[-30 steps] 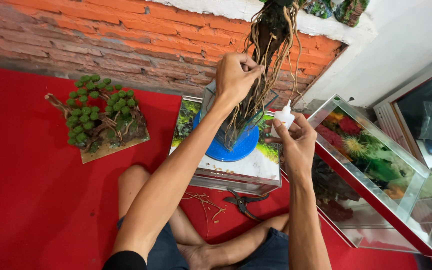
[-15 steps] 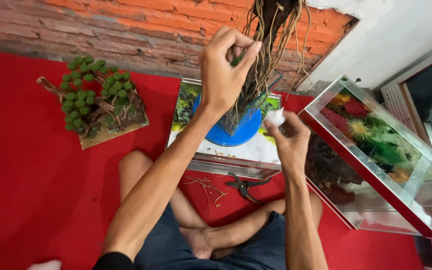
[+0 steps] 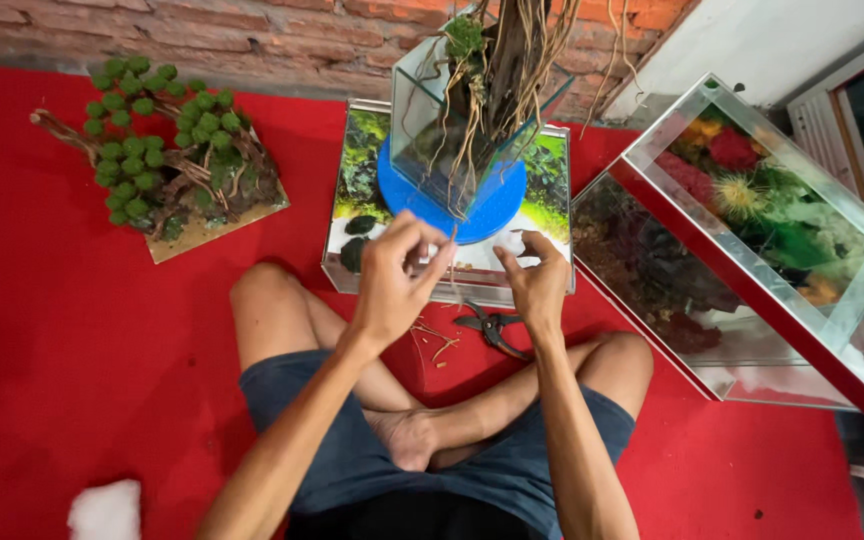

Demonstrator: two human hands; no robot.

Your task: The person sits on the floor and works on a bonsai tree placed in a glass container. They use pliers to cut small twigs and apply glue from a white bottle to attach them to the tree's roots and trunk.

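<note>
Pinching one thin root strand [image 3: 451, 262], left hand [image 3: 397, 278] stays closed; right hand [image 3: 537, 285] loosely curled, grip unclear. Three tanks, one pruner [image 3: 492, 326].

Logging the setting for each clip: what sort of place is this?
Probably a home or small workshop floor used for aquarium decor making: glass tanks on a red mat by a brick wall, a moss-ball driftwood tree, and pruning shears near the left hand and right hand.

Thin root strand [image 3: 451, 262]: pale, wiry, hanging down from the driftwood root cluster [image 3: 497, 70], pinched at its lower end. Driftwood stands upright in a small glass tank [image 3: 432, 150] on a blue round disc [image 3: 497, 212], above the flat tank's front edge.
</note>
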